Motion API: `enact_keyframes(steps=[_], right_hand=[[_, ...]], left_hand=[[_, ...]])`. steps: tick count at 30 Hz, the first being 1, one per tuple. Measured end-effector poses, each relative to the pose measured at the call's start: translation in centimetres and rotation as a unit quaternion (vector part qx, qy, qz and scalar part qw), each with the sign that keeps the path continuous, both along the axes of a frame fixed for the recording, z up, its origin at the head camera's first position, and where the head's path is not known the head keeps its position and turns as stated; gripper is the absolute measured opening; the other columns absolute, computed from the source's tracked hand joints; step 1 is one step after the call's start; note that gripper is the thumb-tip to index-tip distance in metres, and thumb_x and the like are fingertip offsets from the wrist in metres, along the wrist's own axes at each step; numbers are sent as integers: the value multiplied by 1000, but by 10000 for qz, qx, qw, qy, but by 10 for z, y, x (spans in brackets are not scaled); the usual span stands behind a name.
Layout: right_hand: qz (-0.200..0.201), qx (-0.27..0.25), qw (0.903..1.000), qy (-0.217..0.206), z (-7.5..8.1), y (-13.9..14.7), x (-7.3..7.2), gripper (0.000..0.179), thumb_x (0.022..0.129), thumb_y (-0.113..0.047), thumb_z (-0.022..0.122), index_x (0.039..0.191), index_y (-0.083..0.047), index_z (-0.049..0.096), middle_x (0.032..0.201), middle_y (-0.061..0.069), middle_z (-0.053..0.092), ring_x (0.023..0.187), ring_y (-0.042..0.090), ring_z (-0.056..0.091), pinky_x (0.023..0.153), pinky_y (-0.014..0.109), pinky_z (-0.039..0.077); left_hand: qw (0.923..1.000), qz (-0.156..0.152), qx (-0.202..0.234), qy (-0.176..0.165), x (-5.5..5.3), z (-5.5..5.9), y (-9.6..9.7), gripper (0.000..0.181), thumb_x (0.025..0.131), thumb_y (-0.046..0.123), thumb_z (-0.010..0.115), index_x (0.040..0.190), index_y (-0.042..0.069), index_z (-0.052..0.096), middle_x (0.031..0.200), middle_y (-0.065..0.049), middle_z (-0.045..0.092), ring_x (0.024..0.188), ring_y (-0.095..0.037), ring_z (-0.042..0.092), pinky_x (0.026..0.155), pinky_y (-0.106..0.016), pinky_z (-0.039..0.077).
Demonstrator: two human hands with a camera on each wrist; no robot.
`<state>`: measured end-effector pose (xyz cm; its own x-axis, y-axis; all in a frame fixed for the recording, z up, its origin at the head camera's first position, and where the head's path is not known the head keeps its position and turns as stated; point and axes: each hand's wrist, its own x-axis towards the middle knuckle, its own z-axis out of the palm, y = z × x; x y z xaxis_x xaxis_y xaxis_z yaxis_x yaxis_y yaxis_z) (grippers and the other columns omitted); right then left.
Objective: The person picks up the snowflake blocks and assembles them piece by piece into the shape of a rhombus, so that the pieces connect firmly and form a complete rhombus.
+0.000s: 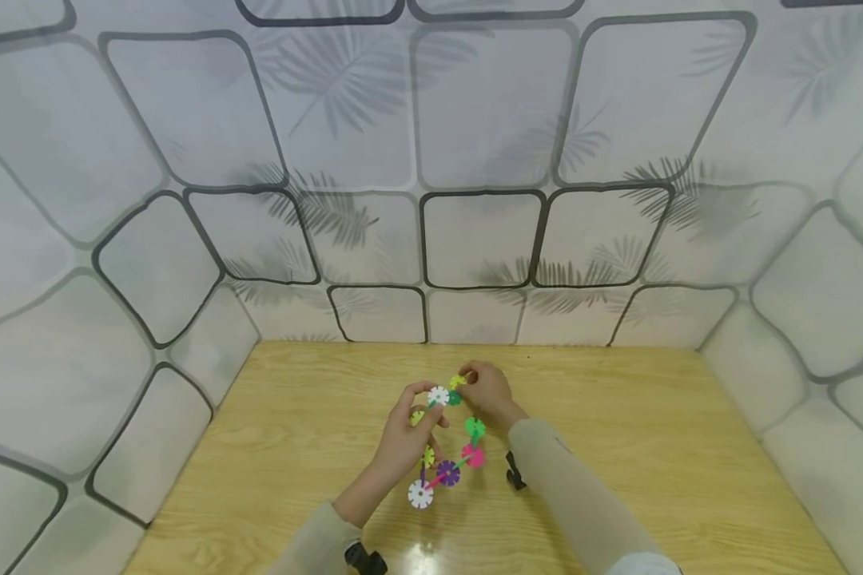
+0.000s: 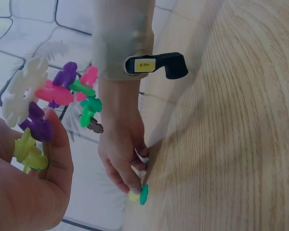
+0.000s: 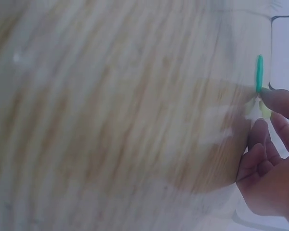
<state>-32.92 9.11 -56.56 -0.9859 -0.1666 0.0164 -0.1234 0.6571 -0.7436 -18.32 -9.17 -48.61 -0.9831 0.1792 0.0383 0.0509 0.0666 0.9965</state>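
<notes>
My left hand grips a curved chain of slotted snowflake discs. Its thumb and fingers are around a white disc at the upper end. From there the chain bends through yellow discs, a lower white disc, a purple disc, a pink disc and a bright green disc. My right hand pinches a yellow disc with a dark green disc against it. In the right wrist view the green disc appears edge-on. Whether it joins the white disc I cannot tell.
Below the hands is a wood-grain table, bounded at the back and sides by a patterned cloth wall. Black wrist straps show on both sleeves. The discs are held above the tabletop.
</notes>
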Motion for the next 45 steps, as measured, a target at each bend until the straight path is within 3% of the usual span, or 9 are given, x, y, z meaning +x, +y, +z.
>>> enact_keyframes(steps=[7,15,22,28,35,38,42,45], right_hand=[[-87,-418,9989,-170,12,-1,10,18,94,-11,74,111,-7,73,106,12,72,99,26,67,87,44,60],[-13,-1505,9854,-799,17,7,13,28,97,-7,66,123,3,71,108,15,68,88,22,64,68,28,60],[325,-1034,9940,-131,31,14,13,23,97,-5,70,116,6,74,104,19,74,79,19,67,64,21,53],[444,-928,9947,-96,39,17,19,22,100,-8,69,117,4,74,105,17,74,77,21,68,61,22,51],[855,-1036,9908,144,51,20,24,22,102,-10,68,118,4,74,110,20,74,81,34,71,59,23,52],[1086,-1084,9876,325,56,21,25,22,102,-11,67,117,4,73,110,21,74,82,39,72,63,29,58],[1344,-1199,9827,426,63,21,28,18,103,-10,67,115,2,73,109,20,75,84,39,73,74,48,65],[1514,-1233,9797,446,69,20,31,16,104,-10,67,114,0,73,108,18,76,84,37,73,74,48,65]], left_hand=[[10000,34,32,-15,-1,0,1,38,111,19,55,147,14,45,91,-8,67,50,-19,61,47,-26,57],[10000,63,34,-28,-2,-2,0,37,111,19,55,147,16,46,91,-8,68,48,-15,59,47,-26,56],[10000,49,67,-1,-2,-2,-1,37,111,18,55,147,16,46,91,-9,67,47,-14,58,47,-25,56],[10000,37,45,-23,-2,-2,-2,37,111,18,56,147,16,47,91,-8,68,48,-15,58,48,-25,57],[10000,16,57,-27,-3,-1,-2,36,111,18,56,146,16,47,91,-8,67,49,-17,60,47,-24,56],[10000,1,45,-8,-3,0,-2,36,111,17,55,146,15,47,91,-8,67,49,-17,60,47,-24,56],[10000,18,21,15,-3,1,-2,37,111,16,55,147,14,46,91,-9,67,48,-15,59,48,-24,57],[10000,46,19,15,-3,2,-2,37,111,15,55,147,14,46,91,-8,68,48,-14,59,48,-24,57]])
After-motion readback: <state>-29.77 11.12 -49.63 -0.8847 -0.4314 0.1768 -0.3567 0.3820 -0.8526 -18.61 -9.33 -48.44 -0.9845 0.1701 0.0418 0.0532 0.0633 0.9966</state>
